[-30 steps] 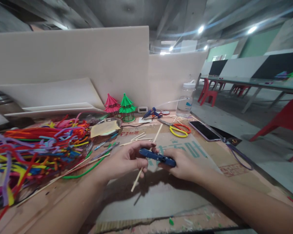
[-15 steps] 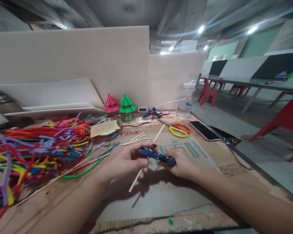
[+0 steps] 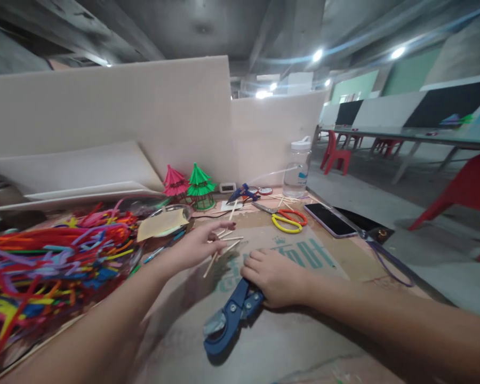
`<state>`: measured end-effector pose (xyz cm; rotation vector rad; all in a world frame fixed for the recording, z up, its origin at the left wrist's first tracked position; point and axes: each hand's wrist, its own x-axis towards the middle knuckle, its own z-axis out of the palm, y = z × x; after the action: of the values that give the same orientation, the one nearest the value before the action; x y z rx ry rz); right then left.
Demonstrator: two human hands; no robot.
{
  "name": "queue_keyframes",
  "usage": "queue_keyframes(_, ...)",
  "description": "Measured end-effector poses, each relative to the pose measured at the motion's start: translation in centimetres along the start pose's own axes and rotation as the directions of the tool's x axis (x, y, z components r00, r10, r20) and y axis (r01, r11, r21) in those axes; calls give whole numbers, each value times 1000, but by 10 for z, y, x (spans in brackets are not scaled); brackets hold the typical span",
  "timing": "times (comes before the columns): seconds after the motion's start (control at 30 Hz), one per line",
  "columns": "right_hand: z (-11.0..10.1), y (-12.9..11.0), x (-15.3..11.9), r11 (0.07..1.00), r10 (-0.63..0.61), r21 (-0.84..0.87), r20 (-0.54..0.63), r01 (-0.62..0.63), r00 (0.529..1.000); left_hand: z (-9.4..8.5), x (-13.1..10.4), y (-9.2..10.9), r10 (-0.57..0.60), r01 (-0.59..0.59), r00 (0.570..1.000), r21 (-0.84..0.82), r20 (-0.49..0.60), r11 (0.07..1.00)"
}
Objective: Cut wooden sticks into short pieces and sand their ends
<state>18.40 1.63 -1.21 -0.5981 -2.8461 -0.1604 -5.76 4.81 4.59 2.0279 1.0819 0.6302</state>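
1. The blue cutter, a second ago held up by both hands, now lies on the bench, clenched by the right hand.
2. The left hand has let go, fingers spread, reaching over the wooden sticks.

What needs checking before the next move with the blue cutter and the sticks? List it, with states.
1. Blue cutter gripped by right hand: ok.
2. Cutter resting on the cardboard, not raised: ok.
3. Cutter blade closed: cannot tell.
4. Left hand away from the cutter head: ok.
5. Left fingers closed on a stick: not ok, they are spread over the loose wooden sticks.
6. Scissors lying apart from both hands: ok.
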Motion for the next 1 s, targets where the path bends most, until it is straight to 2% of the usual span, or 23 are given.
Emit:
queue_keyframes(0.17,8,17,9,997,65,31,-42,-64,997,13,92,-7,65,-74,997,281,41,957)
queue_keyframes(0.3,13,20,11,997,57,46,-44,-55,997,31,172,5,176,-195,981,345,88,918)
queue_keyframes(0.37,14,20,11,997,64,56,-42,-61,997,35,198,14,228,-237,971,328,67,915)
queue_keyframes(0.43,14,21,11,996,68,62,-44,-65,997,36,205,23,264,-258,964,284,19,923)
queue_keyframes(0.47,13,21,11,996,67,63,-45,-64,997,35,202,27,276,-264,961,254,-11,931)
queue_keyframes(0.53,11,21,11,995,68,69,-40,-65,997,33,179,38,289,-273,955,177,-69,946)
queue_keyframes(0.63,7,19,9,992,85,95,-22,-83,996,32,121,58,315,-311,935,49,-160,949)
queue_keyframes(0.7,7,18,8,988,99,124,-14,-97,995,35,81,73,278,-333,927,-209,-254,920)
queue_keyframes(0.8,12,18,7,976,114,187,6,-113,993,39,37,89,228,-330,929,-376,-292,866)
queue_keyframes(0.9,17,19,7,972,125,203,-5,-121,992,39,15,95,186,-307,932,-403,-312,862)
queue_keyframes(1.0,18,18,8,972,146,188,-16,-140,989,37,4,96,164,-305,922,-397,-350,866)
